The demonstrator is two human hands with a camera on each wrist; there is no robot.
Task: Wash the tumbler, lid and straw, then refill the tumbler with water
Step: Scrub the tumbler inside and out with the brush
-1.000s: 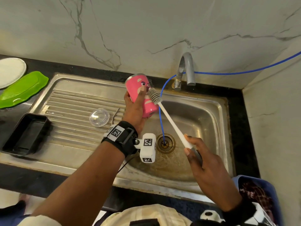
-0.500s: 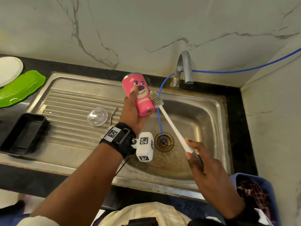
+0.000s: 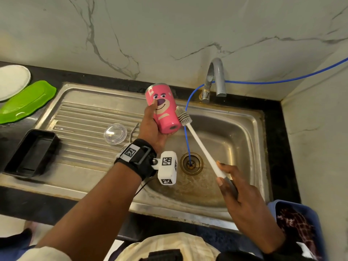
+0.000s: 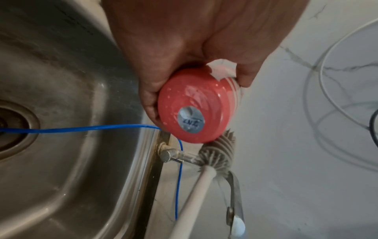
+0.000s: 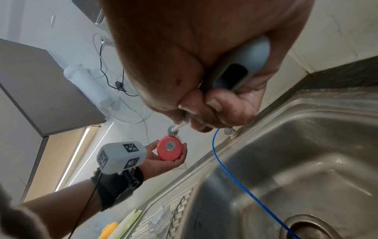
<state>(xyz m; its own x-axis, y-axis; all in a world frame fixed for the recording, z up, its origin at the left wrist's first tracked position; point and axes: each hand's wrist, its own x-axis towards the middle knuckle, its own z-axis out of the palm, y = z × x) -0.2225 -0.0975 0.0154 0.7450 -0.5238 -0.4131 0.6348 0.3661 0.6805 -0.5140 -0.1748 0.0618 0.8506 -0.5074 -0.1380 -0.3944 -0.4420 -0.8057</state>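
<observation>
left wrist: black strap (image 3: 138,157) | white camera block (image 3: 167,167), square black codes | cuff: pale, maybe cream (image 3: 43,254)

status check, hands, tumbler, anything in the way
Left hand grips pink tumbler over the sink. Right hand holds brush, bristles against tumbler's side. Lid on drainboard. Blue hose crosses the basin.

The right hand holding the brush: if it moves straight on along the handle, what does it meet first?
Probably the pink tumbler: the right hand points the bottle brush up-left, and its bristles already touch the tumbler's side near the base.
</observation>
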